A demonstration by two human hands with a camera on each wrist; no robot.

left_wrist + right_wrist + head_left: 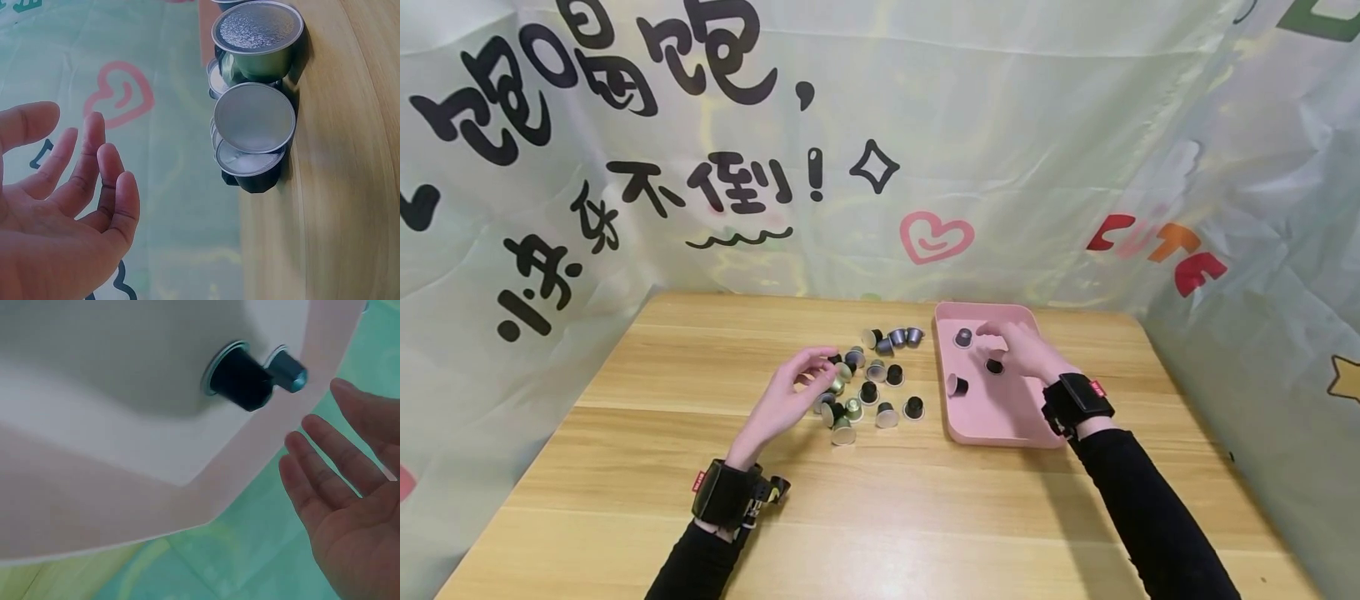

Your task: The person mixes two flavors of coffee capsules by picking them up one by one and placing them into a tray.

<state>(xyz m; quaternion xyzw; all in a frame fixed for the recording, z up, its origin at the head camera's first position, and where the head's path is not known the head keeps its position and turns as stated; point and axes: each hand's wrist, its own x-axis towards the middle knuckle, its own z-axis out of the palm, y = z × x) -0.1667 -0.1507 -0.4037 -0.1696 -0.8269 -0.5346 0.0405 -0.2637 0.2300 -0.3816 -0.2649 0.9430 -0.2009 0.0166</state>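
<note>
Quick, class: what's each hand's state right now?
Left hand: open, holding nothing, near green, black and grey cup-shaped capsules.
Right hand: open, holding nothing, over the pink rectangular tray.

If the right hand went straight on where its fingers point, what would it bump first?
Probably the purple-grey pod standing in the pink tray, though the right hand might be high enough to pass over it.

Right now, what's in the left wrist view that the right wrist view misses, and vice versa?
Left wrist only: the left hand, the cluster of capsules on the wooden table, and the pink heart on the cloth.
Right wrist only: the right hand, and the tray's inside corner with two capsules standing near it.
Both: the printed cloth backdrop and one hand holding nothing.
</note>
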